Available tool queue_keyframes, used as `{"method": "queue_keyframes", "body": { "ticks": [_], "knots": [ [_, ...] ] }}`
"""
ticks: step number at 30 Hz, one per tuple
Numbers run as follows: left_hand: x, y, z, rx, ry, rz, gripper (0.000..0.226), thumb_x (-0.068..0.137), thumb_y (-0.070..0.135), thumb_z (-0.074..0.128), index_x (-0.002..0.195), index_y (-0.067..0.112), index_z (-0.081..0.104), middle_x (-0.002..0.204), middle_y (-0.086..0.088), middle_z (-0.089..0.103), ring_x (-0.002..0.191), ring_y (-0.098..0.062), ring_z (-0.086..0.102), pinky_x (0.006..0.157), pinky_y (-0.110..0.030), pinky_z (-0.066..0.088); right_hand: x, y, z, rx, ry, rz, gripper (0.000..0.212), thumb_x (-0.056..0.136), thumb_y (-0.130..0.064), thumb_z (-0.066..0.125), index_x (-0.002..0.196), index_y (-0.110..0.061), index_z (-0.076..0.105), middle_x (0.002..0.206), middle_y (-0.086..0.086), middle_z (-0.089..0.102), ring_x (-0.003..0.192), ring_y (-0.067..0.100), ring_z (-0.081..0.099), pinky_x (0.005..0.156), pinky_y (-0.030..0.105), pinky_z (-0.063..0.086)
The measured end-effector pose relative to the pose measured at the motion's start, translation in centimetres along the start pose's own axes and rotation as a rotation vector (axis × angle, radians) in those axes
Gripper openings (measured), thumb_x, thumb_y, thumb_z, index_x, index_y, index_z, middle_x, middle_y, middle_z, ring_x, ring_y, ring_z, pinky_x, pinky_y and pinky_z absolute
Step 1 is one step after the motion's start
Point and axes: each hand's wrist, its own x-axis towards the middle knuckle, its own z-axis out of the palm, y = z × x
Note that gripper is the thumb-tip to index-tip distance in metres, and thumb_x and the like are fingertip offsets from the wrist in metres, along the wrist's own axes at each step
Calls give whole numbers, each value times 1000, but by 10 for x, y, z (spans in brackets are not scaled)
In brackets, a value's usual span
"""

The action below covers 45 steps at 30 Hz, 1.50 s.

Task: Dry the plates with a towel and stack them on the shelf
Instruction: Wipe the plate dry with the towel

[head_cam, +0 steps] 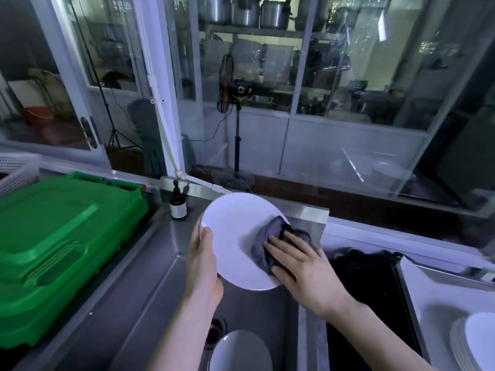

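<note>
- Left hand (pixel 203 261) pinches the white plate (pixel 235 236) at its left rim, thumb on its face
- Right hand (pixel 302 266), fingers flat, presses the grey towel (pixel 270 236) against it
- The held plate is tilted above the sink (pixel 160 303); second plate (pixel 241 352) inside the sink; plate stack (pixel 476 341) right of the sink

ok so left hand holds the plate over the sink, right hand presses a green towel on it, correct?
No: head view shows the towel is dark grey, not green. Left hand holds the plate over the sink, right hand presses the towel on it.
</note>
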Motion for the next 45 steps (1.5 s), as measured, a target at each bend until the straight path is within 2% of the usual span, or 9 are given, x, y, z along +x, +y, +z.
{"method": "queue_keyframes", "body": {
  "ticks": [9, 15, 18, 23, 27, 29, 33, 36, 45],
  "knots": [
    [-13, -14, 8, 87, -183, -50, 36, 109, 28, 34, 134, 39, 58, 131, 9, 68, 121, -5, 62, 101, -28, 48, 26, -30, -1, 65, -83, -225, 44, 101, -38, 40, 144, -34, 46, 153, -18, 36, 144, 12, 31, 110, 32, 23],
    [-14, -8, 7, 153, -209, 2, 43, 107, 23, 34, 127, 52, 60, 131, 22, 65, 125, -2, 57, 105, -35, 46, 60, -21, -3, 271, -63, 80, 53, 105, -32, 37, 154, -28, 18, 158, -19, 0, 151, 10, -2, 122, 32, 0],
    [-4, -3, 5, 58, -196, -5, 36, 109, 33, 34, 134, 41, 58, 135, 12, 65, 127, -6, 58, 110, -37, 43, 43, -41, 0, 309, -117, -128, 54, 104, -30, 40, 154, -22, 22, 160, -13, 9, 151, 12, 0, 122, 28, 0],
    [3, -8, -11, 42, -152, -113, 47, 99, 62, 41, 133, 36, 62, 132, 6, 67, 121, -13, 64, 104, -39, 50, 10, -62, 11, 395, -171, -224, 56, 103, -33, 36, 155, -29, 15, 161, -20, 7, 149, 1, -5, 122, 27, -1],
    [5, -9, -5, 75, -94, -132, 45, 108, 43, 37, 132, 15, 62, 133, -7, 66, 120, -11, 64, 95, -27, 52, 40, -56, 11, 287, -125, -146, 54, 104, -29, 38, 154, -28, 19, 161, -16, 7, 150, 7, -3, 123, 37, 6],
    [4, -7, -3, 117, -61, -82, 43, 108, 36, 37, 136, 10, 58, 141, -12, 59, 130, -18, 57, 106, -35, 48, 63, -45, 8, 285, -80, -34, 53, 105, -29, 38, 154, -27, 21, 161, -15, 7, 151, 9, -2, 122, 38, 7],
    [5, 6, -13, 47, -24, -13, 32, 107, 44, 36, 121, 47, 65, 118, 21, 71, 108, -2, 68, 78, -27, 59, 73, -18, 4, 210, -69, 145, 52, 105, -32, 36, 155, -27, 19, 161, -15, 5, 151, 10, -1, 122, 35, 1],
    [10, 19, -18, 29, -8, 27, 35, 105, 39, 36, 120, 52, 65, 114, 23, 72, 100, 0, 70, 67, -23, 59, 50, -12, 2, 210, -90, 125, 53, 105, -33, 37, 154, -27, 19, 160, -16, 5, 151, 10, -1, 122, 33, 1],
    [8, 0, 0, -29, -90, -75, 36, 107, 49, 35, 132, 44, 59, 135, 4, 65, 122, -16, 63, 107, -43, 48, 34, -66, 10, 363, -163, -195, 51, 104, -25, 37, 154, -28, 25, 161, -18, 11, 150, 3, -2, 121, 28, -3]
  ]
}}
